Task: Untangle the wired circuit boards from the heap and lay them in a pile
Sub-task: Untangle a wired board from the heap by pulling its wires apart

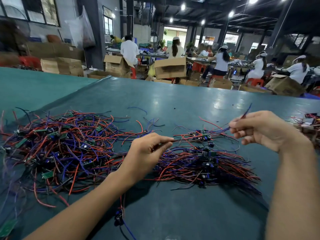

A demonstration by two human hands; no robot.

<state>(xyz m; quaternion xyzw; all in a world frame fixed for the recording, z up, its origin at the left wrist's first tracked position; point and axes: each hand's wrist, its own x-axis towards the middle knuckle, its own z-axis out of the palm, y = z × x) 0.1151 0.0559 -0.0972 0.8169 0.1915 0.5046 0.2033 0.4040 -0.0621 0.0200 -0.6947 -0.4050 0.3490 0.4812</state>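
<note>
table (173,101): a teal sheet filling the lower frame from 9 to 3 o'clock.
heap (60,148): at 9 o'clock, a wide tangle of red, blue and black wires with small green boards caught in it.
pile (207,163): just right of centre, toward 4 o'clock; boards lie together with their wires fanned out to the right.
board (200,135): the one you hold, at the pile's 12 o'clock edge, with its wires running out toward 9 and 3 o'clock. Whether it touches the table cannot be told.
left hand (149,151): near centre, between heap and pile; your thumb and forefinger pinch the board's red and dark wires, the other fingers curled.
right hand (265,130): at 3 o'clock; your thumb and forefinger pinch the board's blue wires, whose ends poke past your hand toward 1 o'clock.
second board (119,217): at 6 o'clock, beside your left forearm, dark, with a blue wire trailing to the bottom edge.
tangle (310,122): more wires at the far 3 o'clock edge.
boxes (170,70): open cardboard, beyond the table at 12 o'clock.
workers (129,49): seated with backs to you, from 12 to 2 o'clock.
</note>
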